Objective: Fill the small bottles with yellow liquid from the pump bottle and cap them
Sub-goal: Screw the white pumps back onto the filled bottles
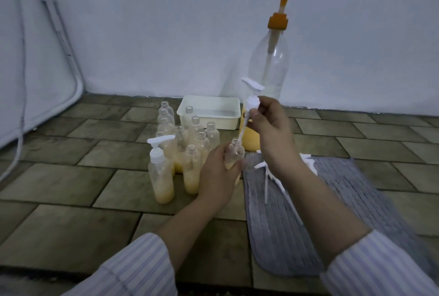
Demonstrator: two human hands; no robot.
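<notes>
My left hand (217,173) grips a small clear bottle (234,154) that holds some yellow liquid at its bottom. My right hand (269,127) pinches a white pump cap (251,102) above it, and the cap's tube dips into the bottle's open neck. The big pump bottle (268,68) with an orange pump head stands behind, yellow liquid low in it. One capped small bottle (161,172) stands at front left. Several uncapped small bottles (192,170), partly filled with yellow, cluster behind it.
A white plastic tub (209,111) sits by the wall behind the bottles. A grey mat (308,212) lies on the tiled floor at right with loose white pump caps (268,172) on it. A white padded panel with a cord leans at left.
</notes>
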